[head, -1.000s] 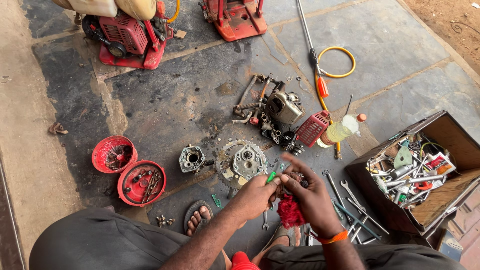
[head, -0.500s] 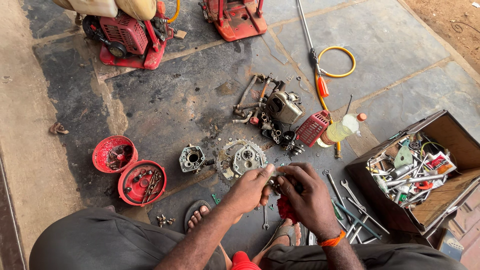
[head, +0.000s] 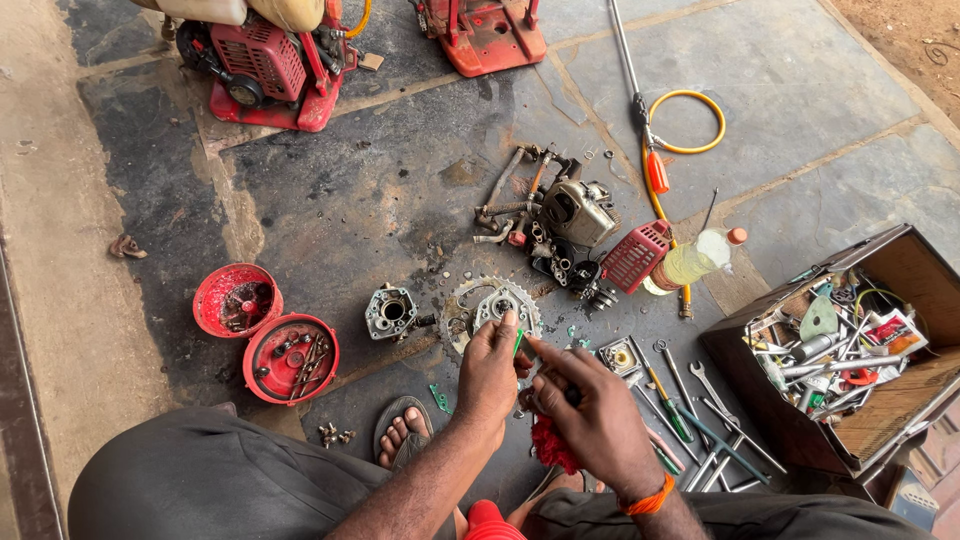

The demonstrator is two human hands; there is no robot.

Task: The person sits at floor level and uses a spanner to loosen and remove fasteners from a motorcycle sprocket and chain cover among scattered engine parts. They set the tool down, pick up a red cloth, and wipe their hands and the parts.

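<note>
My hands had come together since a second ago: left hand (head: 490,375) now pinched a small green part (head: 518,343), right hand (head: 590,420) gripped a red rag (head: 550,447), above the floor (head: 350,200) by the gear plate (head: 500,305).

The floor (head: 820,110) is laid in large grey stone slabs with pale joints, stained dark with oil (head: 330,200) across the middle. Along the left runs a paler strip of bare concrete (head: 60,260). Reddish-brown dirt (head: 910,40) shows at the top right corner. Even daylight falls on everything, with no hard shadows. No walls, windows or furniture show.
</note>
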